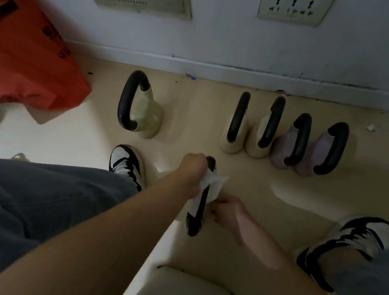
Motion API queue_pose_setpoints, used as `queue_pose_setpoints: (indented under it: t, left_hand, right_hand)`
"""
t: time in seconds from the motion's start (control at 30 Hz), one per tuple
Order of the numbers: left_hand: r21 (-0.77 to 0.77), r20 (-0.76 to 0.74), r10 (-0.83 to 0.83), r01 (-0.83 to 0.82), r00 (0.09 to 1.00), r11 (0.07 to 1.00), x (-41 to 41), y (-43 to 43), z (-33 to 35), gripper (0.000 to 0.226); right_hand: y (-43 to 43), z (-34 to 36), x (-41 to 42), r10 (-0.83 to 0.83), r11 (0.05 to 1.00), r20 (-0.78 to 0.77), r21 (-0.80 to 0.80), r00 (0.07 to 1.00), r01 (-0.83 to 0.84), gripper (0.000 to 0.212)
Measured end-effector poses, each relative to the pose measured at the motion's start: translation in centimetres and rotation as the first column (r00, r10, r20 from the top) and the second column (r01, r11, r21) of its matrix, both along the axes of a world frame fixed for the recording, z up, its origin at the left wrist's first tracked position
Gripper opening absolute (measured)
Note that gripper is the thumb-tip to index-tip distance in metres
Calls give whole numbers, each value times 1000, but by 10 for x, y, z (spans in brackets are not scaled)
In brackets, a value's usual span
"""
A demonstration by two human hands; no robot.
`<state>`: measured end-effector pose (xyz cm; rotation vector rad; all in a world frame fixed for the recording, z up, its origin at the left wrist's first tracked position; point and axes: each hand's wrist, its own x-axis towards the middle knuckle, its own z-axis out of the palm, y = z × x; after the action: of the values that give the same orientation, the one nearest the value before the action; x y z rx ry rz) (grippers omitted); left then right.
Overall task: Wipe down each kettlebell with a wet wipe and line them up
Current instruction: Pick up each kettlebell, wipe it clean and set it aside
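A kettlebell with a black handle (196,218) stands on the floor between my feet; my left forearm hides most of its pale body. A white wet wipe (213,185) is draped over the handle. My left hand (192,167) grips the top of the handle, with the wipe's upper end under it. My right hand (229,210) pinches the lower edge of the wipe against the handle. A green kettlebell (148,117) stands alone farther back. To the right stand two cream kettlebells (231,140) (257,144) and two purple ones (282,150) (312,157) in a row.
An orange bag (28,52) lies at the back left by the wall. My two black-and-white shoes (127,163) (354,239) flank the kettlebell. A pale rounded object (180,288) sits at the bottom edge. The skirting board (239,74) runs behind the kettlebells.
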<state>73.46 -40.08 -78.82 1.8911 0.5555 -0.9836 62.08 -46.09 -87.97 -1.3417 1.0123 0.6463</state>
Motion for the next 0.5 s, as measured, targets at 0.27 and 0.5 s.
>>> queue_pose_setpoints:
  t: [0.27,0.5]
  left_hand:
    - [-44,-54,76,-78,996,996,-16,20,-5,53]
    - [83,172,82,-97,982,992,-33,64,2,38]
  right_hand:
    - [-6,4,6,14,1000,-8,-17,1000,-14,21]
    - [2,17,0,-15,999,60,33,998,13,26]
